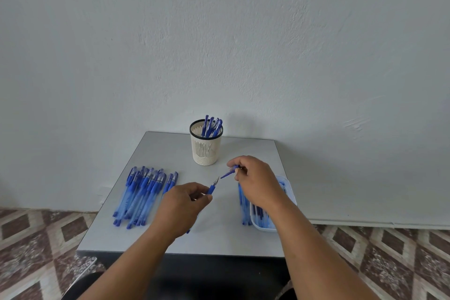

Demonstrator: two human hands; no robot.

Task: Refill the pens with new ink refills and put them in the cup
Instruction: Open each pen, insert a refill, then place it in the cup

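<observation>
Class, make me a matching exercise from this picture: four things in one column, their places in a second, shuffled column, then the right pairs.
Things:
1. cup
2. loose pens
3. tray
4. pen cap

Places:
A. in the right hand
B. table's left side
C. table's far edge, middle
D. table's right side, under the right forearm

Pairs: 1-C, 2-B, 3-D, 4-A

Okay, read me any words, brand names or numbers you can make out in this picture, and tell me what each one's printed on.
No text can be read anywhere in this view.
Pile of pens on the table: any barrel print is too small and blurred to read.
Pens in the cup: no readable marking.
Pen in the left hand and cap in the right hand: nothing legible.
Tray: no label visible.
</observation>
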